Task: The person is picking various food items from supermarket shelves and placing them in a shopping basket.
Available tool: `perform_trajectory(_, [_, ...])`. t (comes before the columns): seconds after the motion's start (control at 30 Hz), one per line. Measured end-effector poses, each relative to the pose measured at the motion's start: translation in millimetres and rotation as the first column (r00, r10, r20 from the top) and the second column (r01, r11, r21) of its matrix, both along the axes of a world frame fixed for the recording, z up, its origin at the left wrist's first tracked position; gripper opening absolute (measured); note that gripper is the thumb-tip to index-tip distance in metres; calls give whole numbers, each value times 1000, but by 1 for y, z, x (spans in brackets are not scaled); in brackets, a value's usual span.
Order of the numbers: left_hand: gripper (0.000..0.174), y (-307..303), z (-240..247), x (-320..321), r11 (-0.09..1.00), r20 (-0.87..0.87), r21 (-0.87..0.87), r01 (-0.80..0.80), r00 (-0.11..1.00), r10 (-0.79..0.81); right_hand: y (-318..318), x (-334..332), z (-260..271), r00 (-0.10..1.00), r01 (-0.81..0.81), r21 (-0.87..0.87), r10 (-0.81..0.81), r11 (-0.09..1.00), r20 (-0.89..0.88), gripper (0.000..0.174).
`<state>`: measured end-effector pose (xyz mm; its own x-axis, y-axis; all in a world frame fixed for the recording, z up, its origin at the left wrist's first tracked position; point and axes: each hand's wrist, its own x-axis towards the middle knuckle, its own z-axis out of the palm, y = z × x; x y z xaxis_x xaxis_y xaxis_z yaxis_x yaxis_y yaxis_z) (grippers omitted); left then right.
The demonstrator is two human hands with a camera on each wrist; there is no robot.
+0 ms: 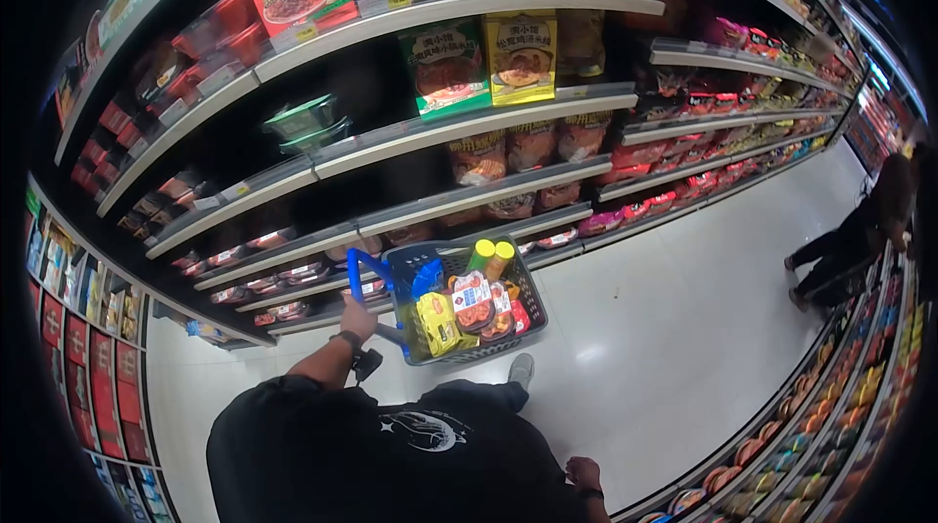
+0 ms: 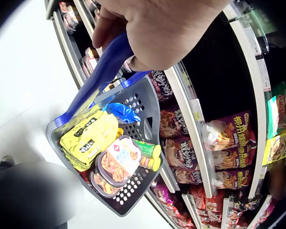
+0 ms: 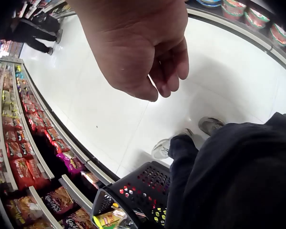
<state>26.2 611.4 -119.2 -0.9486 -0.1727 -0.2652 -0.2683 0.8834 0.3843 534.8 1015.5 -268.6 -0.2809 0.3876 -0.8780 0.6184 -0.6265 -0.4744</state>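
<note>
My left hand point(image 1: 359, 318) grips the blue handle point(image 2: 101, 71) of a dark grey shopping basket point(image 1: 399, 279). Inside the basket lie a yellow package point(image 2: 88, 138), a blue packet point(image 2: 123, 113), clear-lidded food tubs point(image 2: 115, 164) with a white label, and two canisters, one green point(image 1: 481, 256) and one orange-brown point(image 1: 499, 263), both with yellow lids. Over on the other side, my right hand point(image 3: 138, 52) hangs by my body with its fingers loosely curled and nothing in them. In the right wrist view, the basket's perforated side shows below that hand, beside my leg.
Long shelves of packaged noodles point(image 1: 449, 68) curve along the front and left. Another shelf point(image 1: 782, 445) of bowls and tubs runs down the right. Far along the aisle's pale floor point(image 1: 664, 327) a person in dark clothes point(image 1: 870, 220) stands near the right shelf.
</note>
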Motion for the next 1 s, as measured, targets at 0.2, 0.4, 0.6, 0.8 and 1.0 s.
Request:
perform_trajectory(0.2, [46,45,0,5,991,-113,6,-135,984,135,115,-92,46,950,-313,151,308,938,54,4])
perform_trajectory(0.4, [35,93,14,4,981,-172,-6,-191,967,188,221,-216,66,885,-441,405,463,801,47,13])
perform_trajectory(0.6, [34,137,19,6,967,-156,-3,-254,956,250,279,-406,131,756,-453,608,642,653,-126,22])
perform_trajectory(0.8, [35,174,7,5,946,-176,4,-323,931,319,306,-619,256,483,-280,794,794,539,-369,16])
perform_trajectory(1.0, [34,213,6,-1,893,-208,-45,-448,879,430,347,-760,316,313,-132,743,738,657,-597,42])
